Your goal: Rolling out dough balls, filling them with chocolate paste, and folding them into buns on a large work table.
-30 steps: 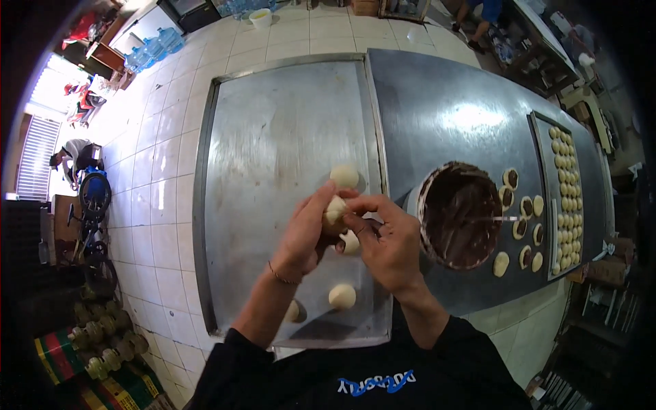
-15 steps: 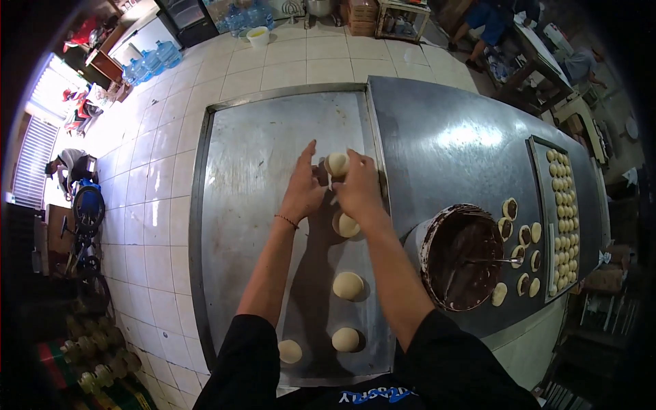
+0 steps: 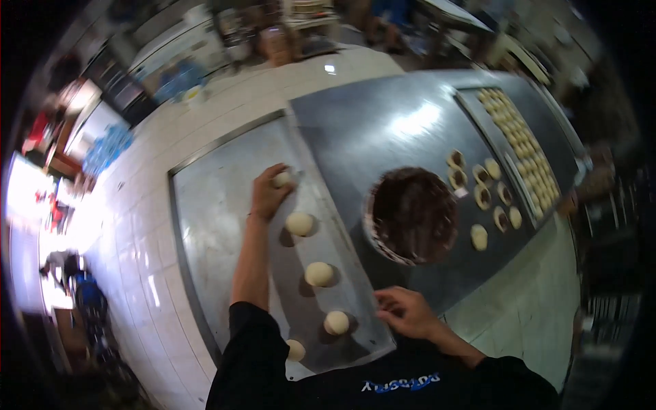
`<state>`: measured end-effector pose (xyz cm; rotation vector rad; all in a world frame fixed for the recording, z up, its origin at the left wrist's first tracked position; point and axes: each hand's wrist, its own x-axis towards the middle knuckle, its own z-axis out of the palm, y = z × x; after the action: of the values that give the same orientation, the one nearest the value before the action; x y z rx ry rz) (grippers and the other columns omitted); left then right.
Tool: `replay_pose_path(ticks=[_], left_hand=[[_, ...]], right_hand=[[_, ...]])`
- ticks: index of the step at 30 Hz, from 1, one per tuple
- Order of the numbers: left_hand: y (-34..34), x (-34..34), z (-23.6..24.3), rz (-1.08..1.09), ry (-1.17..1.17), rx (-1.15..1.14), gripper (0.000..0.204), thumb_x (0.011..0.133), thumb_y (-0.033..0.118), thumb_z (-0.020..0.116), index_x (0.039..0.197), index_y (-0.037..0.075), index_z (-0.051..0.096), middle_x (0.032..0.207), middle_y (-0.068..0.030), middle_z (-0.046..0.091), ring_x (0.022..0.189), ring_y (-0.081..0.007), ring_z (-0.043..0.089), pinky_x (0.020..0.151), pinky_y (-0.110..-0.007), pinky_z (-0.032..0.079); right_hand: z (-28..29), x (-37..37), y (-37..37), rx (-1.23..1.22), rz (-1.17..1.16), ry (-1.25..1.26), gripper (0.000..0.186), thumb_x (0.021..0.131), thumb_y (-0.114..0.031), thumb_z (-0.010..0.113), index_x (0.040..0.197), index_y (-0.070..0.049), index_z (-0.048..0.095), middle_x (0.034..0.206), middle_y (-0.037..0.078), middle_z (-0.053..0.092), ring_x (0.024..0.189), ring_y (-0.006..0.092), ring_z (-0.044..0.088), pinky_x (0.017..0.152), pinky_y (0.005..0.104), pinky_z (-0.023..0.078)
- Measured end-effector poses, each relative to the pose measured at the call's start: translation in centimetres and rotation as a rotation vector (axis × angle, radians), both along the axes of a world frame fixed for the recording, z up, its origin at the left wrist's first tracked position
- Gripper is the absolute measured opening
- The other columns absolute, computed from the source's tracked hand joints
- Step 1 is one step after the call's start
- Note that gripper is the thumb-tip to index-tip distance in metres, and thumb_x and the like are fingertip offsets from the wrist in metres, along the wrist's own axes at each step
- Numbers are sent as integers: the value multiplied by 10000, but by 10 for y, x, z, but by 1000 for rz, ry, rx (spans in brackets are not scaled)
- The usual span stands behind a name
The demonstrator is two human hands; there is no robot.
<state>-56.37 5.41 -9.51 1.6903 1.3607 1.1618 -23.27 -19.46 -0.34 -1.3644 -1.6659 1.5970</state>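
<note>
My left hand [image 3: 271,188] has its fingers round a pale dough ball [image 3: 283,179] near the far end of a metal tray [image 3: 215,225]. More round dough balls [image 3: 319,274] lie in a line toward the near end. My right hand [image 3: 403,307] is at the tray's lower right edge, fingers loosely bent and apart, with nothing seen in it. Right of the tray stands a tub of chocolate filling [image 3: 410,215] on a steel table [image 3: 348,143]. Beside it lie several flattened dough pieces [image 3: 478,237], some topped with chocolate.
A long tray of filled rows of dough balls [image 3: 519,143] lies on the table's right part. Tiled floor [image 3: 137,225] surrounds the table. A bicycle [image 3: 89,294] and a crouching person [image 3: 58,270] are at the left, blue water jugs [image 3: 109,147] farther back, a person's legs [image 3: 383,27] at the back.
My hands have separated: my left hand is still at the far dough ball, while my right hand has drawn back toward me. The view has rotated and is blurred at the edges.
</note>
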Motion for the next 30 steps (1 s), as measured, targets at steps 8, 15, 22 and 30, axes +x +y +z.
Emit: replay_pose_path(ticks=[8, 15, 22, 30], left_hand=[[-6, 11, -3, 68, 400, 98, 486, 775, 130, 745, 1222, 43, 576, 1207, -147, 609, 1104, -277, 585, 939, -371, 466], [-93, 103, 91, 461, -321, 137, 491, 948, 220, 517, 1368, 0, 390, 1347, -146, 448, 1130, -261, 498, 1012, -374, 375], [-245, 291, 114, -284, -562, -612, 570, 824, 245, 671, 1269, -48, 468, 1181, -203, 601, 1040, -287, 612, 899, -408, 484], [-162, 493, 52, -143, -1022, -837, 445, 986, 254, 487, 1329, -20, 416, 1342, -165, 467, 1157, -268, 524, 1004, -395, 434]], right_hand=[[-47, 189, -60, 20, -850, -49, 158, 892, -84, 600, 1019, 7, 632, 820, 33, 640, 704, 87, 581, 661, 251, 488], [-133, 368, 41, 157, -988, -389, 224, 873, -110, 629, 1068, -1, 610, 811, 35, 633, 707, 132, 597, 647, 275, 498], [-168, 396, 94, 164, -1049, -995, 354, 874, -53, 555, 1220, -129, 550, 1174, 144, 528, 1043, 354, 549, 874, 406, 452], [-56, 362, 96, 229, -699, 218, 232, 871, 79, 456, 1070, -35, 488, 1069, 118, 577, 928, 205, 615, 809, 323, 504]])
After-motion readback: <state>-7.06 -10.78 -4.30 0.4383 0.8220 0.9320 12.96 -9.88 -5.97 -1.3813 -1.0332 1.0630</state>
